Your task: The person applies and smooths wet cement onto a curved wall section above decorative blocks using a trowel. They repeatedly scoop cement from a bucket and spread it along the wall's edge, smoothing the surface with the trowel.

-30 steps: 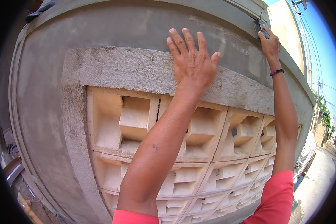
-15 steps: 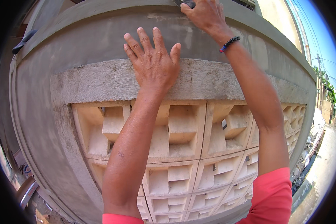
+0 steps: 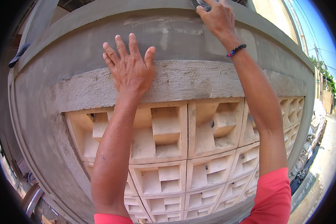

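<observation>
**Up at the top of the wall**

My right hand (image 3: 217, 18) curls around a dark block (image 3: 201, 4), up by the grey ledge (image 3: 100, 13). I think I am rubbing the ledge smooth. The next move needs the block flat, with a steady push. The block sits right under my right fingers, well apart from my left hand (image 3: 132, 71), which is spread wide against the wall (image 3: 183, 48).
</observation>
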`<state>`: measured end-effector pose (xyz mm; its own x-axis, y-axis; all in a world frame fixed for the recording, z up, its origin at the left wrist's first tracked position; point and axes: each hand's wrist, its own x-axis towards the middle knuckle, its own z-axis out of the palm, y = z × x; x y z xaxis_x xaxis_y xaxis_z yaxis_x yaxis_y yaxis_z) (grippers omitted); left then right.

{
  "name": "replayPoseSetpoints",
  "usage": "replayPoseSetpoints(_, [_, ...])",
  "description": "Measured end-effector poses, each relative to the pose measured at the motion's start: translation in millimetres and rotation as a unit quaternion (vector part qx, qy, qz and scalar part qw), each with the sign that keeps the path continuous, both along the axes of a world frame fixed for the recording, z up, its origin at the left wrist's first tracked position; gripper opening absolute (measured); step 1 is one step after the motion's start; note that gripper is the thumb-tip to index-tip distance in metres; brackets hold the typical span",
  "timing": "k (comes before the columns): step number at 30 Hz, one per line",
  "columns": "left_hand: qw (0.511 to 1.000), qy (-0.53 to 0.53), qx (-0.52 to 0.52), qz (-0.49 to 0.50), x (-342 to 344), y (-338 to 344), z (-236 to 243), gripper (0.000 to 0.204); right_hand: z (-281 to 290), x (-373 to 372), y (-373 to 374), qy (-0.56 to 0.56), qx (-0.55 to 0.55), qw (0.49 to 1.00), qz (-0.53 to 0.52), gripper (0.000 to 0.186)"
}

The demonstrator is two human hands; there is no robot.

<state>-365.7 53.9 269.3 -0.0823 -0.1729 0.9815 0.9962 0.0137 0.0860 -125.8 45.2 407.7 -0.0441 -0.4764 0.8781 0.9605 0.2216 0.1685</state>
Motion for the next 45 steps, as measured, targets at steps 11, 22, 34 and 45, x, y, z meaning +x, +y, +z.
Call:
replayPoseSetpoints(11, [1.0, 0.004, 0.006, 0.015, -7, -3, -1, 0.07, 30, 58, -13, 0.056, 0.002, 0.998, 0.0, 0.038])
replayPoseSetpoints(22, [1.0, -0.007, 0.001, 0.006, -3, 2, 0, 0.071, 20, 20, -24, -0.027, -0.062, 0.996, 0.052, 0.042])
replayPoseSetpoints(34, [1.0, -0.012, -0.011, 0.012, -11, 2, 1, 0.072, 23, 301, 8, 0.225, -0.105, 0.969, -0.001, 0.05])
replayPoseSetpoints(45, [1.0, -0.009, -0.006, 0.012, 0, 2, -2, 0.068, 26, 170, 12, 0.126, -0.068, 0.989, 0.02, 0.048])
